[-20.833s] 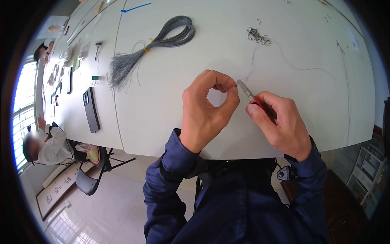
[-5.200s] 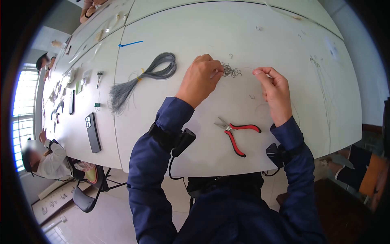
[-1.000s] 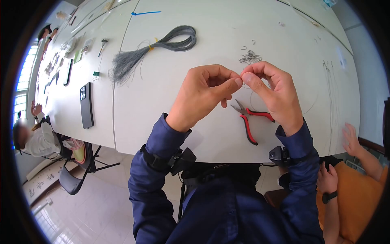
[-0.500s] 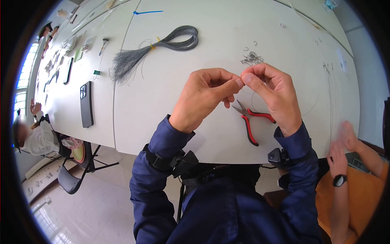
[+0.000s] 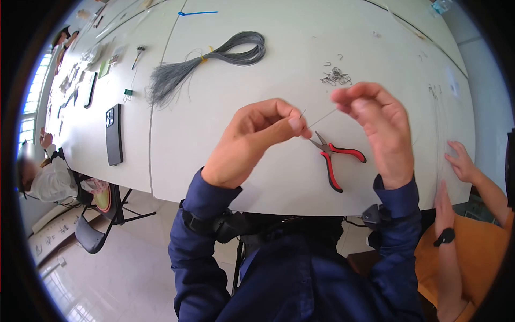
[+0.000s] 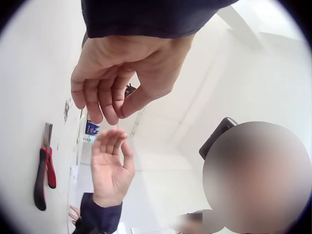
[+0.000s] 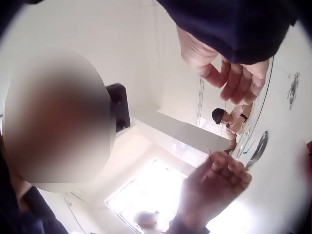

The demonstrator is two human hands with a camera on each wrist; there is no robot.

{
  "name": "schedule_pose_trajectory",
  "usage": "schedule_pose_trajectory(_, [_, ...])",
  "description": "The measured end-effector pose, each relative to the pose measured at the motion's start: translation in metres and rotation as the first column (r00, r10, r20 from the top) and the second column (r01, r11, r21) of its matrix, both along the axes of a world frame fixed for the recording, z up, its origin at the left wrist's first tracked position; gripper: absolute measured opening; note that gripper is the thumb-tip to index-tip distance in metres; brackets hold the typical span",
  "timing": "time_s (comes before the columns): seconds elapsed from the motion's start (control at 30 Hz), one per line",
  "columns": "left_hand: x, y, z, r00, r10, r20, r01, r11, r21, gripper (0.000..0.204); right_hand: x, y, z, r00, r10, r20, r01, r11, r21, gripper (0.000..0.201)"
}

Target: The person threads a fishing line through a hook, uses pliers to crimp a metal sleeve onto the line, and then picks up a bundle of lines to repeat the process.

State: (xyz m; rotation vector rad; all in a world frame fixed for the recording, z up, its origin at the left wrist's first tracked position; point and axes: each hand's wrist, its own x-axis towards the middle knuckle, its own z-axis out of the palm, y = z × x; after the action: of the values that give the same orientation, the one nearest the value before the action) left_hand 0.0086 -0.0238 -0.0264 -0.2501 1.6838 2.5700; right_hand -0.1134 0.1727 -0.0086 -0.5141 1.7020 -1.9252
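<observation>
My left hand (image 5: 255, 134) pinches a small fish hook (image 5: 303, 113) between thumb and forefinger; just a thin dark piece of it shows, the rest hidden by the fingers. From there a thin fishing line (image 5: 324, 117) runs straight up to my right hand (image 5: 382, 126), whose blurred fingers hold it. The left wrist view has both hands raised above the tabletop. Red-and-black pliers (image 5: 333, 155) lie with handles spread on the table (image 5: 257, 188), below and between the hands. Behind the right fingers is a tangled pile of fish hooks (image 5: 336, 78), with two loose hooks (image 5: 340, 56) beyond it.
A tied bundle of grey line (image 5: 236, 51) and a blue cable tie (image 5: 198, 13) lie at the back left. A phone (image 5: 114, 134) sits farther left. At right, lines with hooks (image 5: 435, 94) stretch along the table beside another person's hands (image 5: 462, 161).
Over the last second my hands have drawn apart, the right moving right, the left lower and left, with line now straight between them. Earlier the pliers left my right hand for the table.
</observation>
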Motion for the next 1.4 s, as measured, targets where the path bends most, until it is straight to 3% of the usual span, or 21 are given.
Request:
schedule_pose_trajectory(0.13, [0.028,-0.028,0.011,0.986,-0.057,0.160,0.085,0.981,-0.174,0.011,-0.020,0.017,0.015,0.965,-0.206,0.162,0.243,0.937,-0.251,0.025])
schedule_pose_trajectory(0.23, [0.046,-0.047,0.017,0.984,-0.027,0.179,0.089,0.933,-0.349,0.008,-0.034,0.029,0.023,0.981,-0.092,0.173,0.146,0.933,-0.330,0.024])
schedule_pose_trajectory(0.27, [0.048,-0.050,0.017,0.998,-0.037,0.049,0.055,0.894,-0.444,0.004,-0.028,0.030,0.024,0.989,-0.082,0.124,0.108,0.970,-0.219,0.022])
schedule_pose_trajectory(0.3, [0.047,-0.047,0.019,0.997,-0.044,-0.065,0.005,0.865,-0.502,0.004,-0.018,0.022,0.033,0.996,0.032,0.078,-0.025,0.996,-0.088,0.022])
schedule_pose_trajectory(0.37, [0.038,-0.032,0.030,0.956,-0.076,-0.283,-0.113,0.796,-0.595,0.005,0.006,0.008,0.046,0.961,0.273,0.034,-0.275,0.943,0.189,0.021])
schedule_pose_trajectory(0.43, [0.027,-0.008,0.040,0.942,-0.127,-0.310,-0.103,0.771,-0.629,0.004,0.031,-0.007,0.049,0.923,0.364,0.127,-0.382,0.906,0.179,0.019])
schedule_pose_trajectory(0.5, [0.018,0.000,0.039,0.945,-0.211,-0.251,-0.001,0.765,-0.644,0.006,0.036,-0.009,0.049,0.945,0.319,0.073,-0.325,0.940,0.103,0.017])
schedule_pose_trajectory(0.57, [0.016,-0.002,0.028,0.963,-0.150,-0.224,-0.005,0.820,-0.572,0.008,0.029,-0.002,0.055,0.976,0.218,0.001,-0.217,0.973,0.077,0.016])
schedule_pose_trajectory(0.7, [0.027,-0.024,0.026,0.985,-0.038,-0.170,-0.068,0.817,-0.573,0.006,0.011,0.022,0.045,0.993,0.085,-0.082,-0.073,0.987,0.143,0.017])
schedule_pose_trajectory(0.77, [0.032,-0.031,0.027,0.992,0.000,-0.124,-0.075,0.799,-0.596,0.004,0.004,0.032,0.039,0.976,0.129,-0.173,-0.073,0.952,0.297,0.023])
schedule_pose_trajectory(0.83, [0.034,-0.033,0.030,0.995,0.004,-0.104,-0.070,0.768,-0.637,0.003,0.008,0.031,0.035,0.918,0.168,-0.360,0.033,0.872,0.489,0.030])
schedule_pose_trajectory(0.87, [0.034,-0.030,0.033,0.993,-0.003,-0.114,-0.072,0.763,-0.642,0.003,0.009,0.026,0.031,0.809,0.219,-0.545,0.105,0.859,0.501,0.033])
schedule_pose_trajectory(0.93, [0.030,-0.022,0.040,0.992,-0.041,-0.123,-0.054,0.732,-0.679,0.003,0.014,0.012,0.025,0.483,0.315,-0.817,0.260,0.839,0.477,0.041])
schedule_pose_trajectory(0.97, [0.027,-0.019,0.044,0.990,-0.066,-0.123,-0.041,0.704,-0.709,0.003,0.019,0.005,0.025,0.557,0.353,-0.751,0.110,0.866,0.488,0.049])
schedule_pose_trajectory(1.03, [0.025,-0.014,0.046,0.987,-0.093,-0.132,-0.036,0.672,-0.740,0.004,0.034,-0.016,0.020,0.650,0.288,-0.703,-0.036,0.936,0.350,0.034])
schedule_pose_trajectory(1.1, [0.024,-0.012,0.047,0.983,-0.095,-0.157,-0.054,0.668,-0.742,0.004,0.027,-0.016,0.026,0.746,0.407,-0.527,-0.156,0.876,0.456,0.021])
schedule_pose_trajectory(1.17, [0.027,-0.016,0.048,0.986,-0.073,-0.151,-0.070,0.637,-0.768,0.005,0.023,-0.015,0.027,0.808,0.389,-0.442,-0.164,0.870,0.466,0.012])
schedule_pose_trajectory(1.23, [0.031,-0.021,0.046,0.987,-0.042,-0.156,-0.095,0.626,-0.774,0.005,0.021,-0.009,0.021,0.855,0.235,-0.463,-0.035,0.916,0.401,0.012])
schedule_pose_trajectory(1.27, [0.032,-0.023,0.043,0.986,-0.030,-0.167,-0.111,0.630,-0.769,0.006,0.015,-0.003,0.030,0.892,0.324,-0.316,-0.111,0.834,0.541,0.015])
schedule_pose_trajectory(1.37, [0.031,-0.022,0.042,0.982,-0.047,-0.184,-0.118,0.612,-0.782,0.006,0.011,-0.002,0.011,0.545,0.319,-0.775,0.167,0.865,0.473,0.024])
schedule_pose_trajectory(1.4, [0.029,-0.019,0.043,0.980,-0.063,-0.187,-0.112,0.602,-0.791,0.006,0.015,-0.009,0.011,0.553,0.321,-0.769,0.123,0.881,0.457,0.027])
